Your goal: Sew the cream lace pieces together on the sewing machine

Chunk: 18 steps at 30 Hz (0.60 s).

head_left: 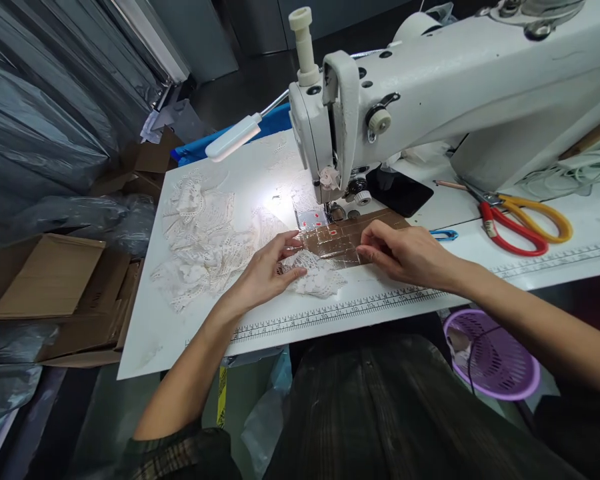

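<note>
White lace fabric [205, 233] lies bunched on the white table, left of the sewing machine [420, 87]. My left hand [270, 267] rests at its near end, thumb and fingers apart around a folded lace piece [317, 277]. Brown tape [345, 243] covers the machine bed, with small red marks close to the needle area. Over the right part of this tape is my right hand [400, 250], its thumb and index finger pinched together; anything between them is too small to make out.
Right of the machine head lie a black phone [400, 190], a blue thread snipper [445, 235] and scissors [515, 230] with red and yellow handles. A ruler strip [325, 316] runs along the front edge. A purple basket [523, 373] stands below; cardboard boxes [50, 273] are at left.
</note>
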Available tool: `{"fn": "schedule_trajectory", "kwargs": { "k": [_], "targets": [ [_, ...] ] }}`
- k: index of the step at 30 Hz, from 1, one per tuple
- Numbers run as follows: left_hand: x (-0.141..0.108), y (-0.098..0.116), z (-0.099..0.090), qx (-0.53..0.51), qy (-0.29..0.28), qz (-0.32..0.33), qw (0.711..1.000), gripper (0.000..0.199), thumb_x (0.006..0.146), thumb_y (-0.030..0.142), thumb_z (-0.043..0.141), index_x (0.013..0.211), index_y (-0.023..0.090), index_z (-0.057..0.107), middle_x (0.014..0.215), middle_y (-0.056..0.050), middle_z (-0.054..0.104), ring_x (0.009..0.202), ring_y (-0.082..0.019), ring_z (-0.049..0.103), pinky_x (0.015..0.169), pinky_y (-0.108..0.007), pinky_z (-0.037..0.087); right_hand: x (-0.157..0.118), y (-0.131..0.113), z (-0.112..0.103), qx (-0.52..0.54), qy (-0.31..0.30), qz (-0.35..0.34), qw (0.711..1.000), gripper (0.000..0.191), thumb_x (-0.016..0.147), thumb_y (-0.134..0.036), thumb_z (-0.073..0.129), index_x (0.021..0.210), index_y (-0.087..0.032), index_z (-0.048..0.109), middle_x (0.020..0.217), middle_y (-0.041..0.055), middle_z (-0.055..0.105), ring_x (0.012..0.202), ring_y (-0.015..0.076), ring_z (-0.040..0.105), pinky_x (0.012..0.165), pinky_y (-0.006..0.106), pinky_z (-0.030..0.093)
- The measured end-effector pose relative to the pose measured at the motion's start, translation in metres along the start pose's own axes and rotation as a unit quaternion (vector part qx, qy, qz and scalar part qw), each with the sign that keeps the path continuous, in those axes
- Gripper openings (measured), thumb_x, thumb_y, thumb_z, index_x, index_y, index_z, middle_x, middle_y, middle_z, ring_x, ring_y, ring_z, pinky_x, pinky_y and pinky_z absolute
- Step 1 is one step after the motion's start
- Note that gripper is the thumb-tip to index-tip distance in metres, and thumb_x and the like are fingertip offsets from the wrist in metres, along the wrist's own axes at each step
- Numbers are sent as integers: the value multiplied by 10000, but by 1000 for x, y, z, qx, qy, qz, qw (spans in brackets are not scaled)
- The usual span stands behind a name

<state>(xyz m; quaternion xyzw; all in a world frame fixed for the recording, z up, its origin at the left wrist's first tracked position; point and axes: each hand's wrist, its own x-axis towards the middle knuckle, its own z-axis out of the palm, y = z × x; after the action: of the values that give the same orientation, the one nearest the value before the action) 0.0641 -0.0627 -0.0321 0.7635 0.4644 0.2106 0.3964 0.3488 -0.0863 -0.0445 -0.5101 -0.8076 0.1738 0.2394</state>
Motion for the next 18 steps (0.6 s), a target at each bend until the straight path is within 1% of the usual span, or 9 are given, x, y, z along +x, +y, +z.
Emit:
{"fn": "schedule_trajectory", "kwargs": {
  "k": [2, 4, 6, 9, 10, 12, 13, 15, 18],
  "targets": [
    [-1, -2, 1, -2, 27, -18, 999, 540, 832, 292, 703, 1332, 206, 518, 1177, -98, 667, 1067, -210, 635, 944, -369, 517, 3, 1, 0, -25, -24, -14, 999, 313, 945, -475, 490, 1004, -186, 594, 894, 76, 658, 616, 158, 532, 567, 287, 334],
    [0, 0, 4, -23, 48, -39, 998, 421, 861, 310, 672, 1251, 178, 586, 1118, -104, 686, 1004, -197, 653, 841, -318, 540, 8, -1, 1, -25, -35, -20, 999, 365, 933, -496, 514, 1075, -177, 621, 1100, 127, 631, 663, 162, 547, 604, 305, 377],
    [1, 5, 6, -65, 56, -53, 995, 340, 871, 331, 666, 1163, 159, 641, 1067, -103, 702, 924, -175, 663, 743, -266, 535, 13, -7, 5, 21, -53, -24, 998, 419, 910, -496, 560, 1170, -172, 614, 1132, 134, 616, 669, 158, 545, 635, 316, 410],
    [2, 15, 6, -152, 50, -61, 985, 323, 839, 344, 711, 1094, 149, 676, 922, -73, 723, 760, -131, 657, 629, -217, 506, 21, -20, 12, 147, -121, -23, 981, 515, 859, -507, 637, 1236, -159, 592, 1024, 99, 641, 695, 153, 556, 637, 291, 428],
    [2, 17, 6, -180, 45, -65, 981, 330, 827, 351, 726, 1084, 148, 682, 874, -61, 723, 717, -122, 651, 607, -210, 499, 24, -23, 14, 182, -154, -18, 971, 501, 850, -511, 647, 1200, -154, 610, 959, 78, 646, 682, 145, 549, 615, 276, 418],
    [1, 19, 4, -226, 43, -74, 970, 342, 813, 371, 742, 1066, 147, 688, 827, -51, 725, 691, -119, 657, 610, -209, 505, 27, -27, 18, 224, -214, -2, 951, 387, 859, -501, 630, 1029, -154, 661, 784, 24, 619, 620, 125, 507, 560, 252, 369],
    [0, 19, 4, -244, 49, -78, 966, 352, 807, 379, 749, 1062, 145, 685, 833, -54, 732, 703, -124, 667, 631, -215, 516, 28, -28, 19, 234, -232, 7, 944, 339, 870, -486, 613, 934, -158, 666, 709, 1, 584, 591, 116, 477, 541, 248, 341],
    [-3, 17, 4, -266, 72, -88, 957, 397, 793, 385, 764, 1090, 143, 659, 889, -72, 749, 747, -140, 690, 692, -238, 540, 28, -27, 20, 250, -250, 21, 935, 297, 885, -447, 584, 814, -166, 646, 638, -22, 532, 565, 105, 437, 527, 245, 307],
    [-5, 13, 6, -286, 105, -94, 948, 509, 768, 392, 790, 1164, 142, 592, 981, -103, 755, 800, -168, 710, 726, -270, 556, 26, -26, 18, 274, -272, 26, 922, 257, 882, -401, 576, 772, -173, 620, 601, -38, 505, 547, 100, 437, 530, 241, 313]
  ]
}}
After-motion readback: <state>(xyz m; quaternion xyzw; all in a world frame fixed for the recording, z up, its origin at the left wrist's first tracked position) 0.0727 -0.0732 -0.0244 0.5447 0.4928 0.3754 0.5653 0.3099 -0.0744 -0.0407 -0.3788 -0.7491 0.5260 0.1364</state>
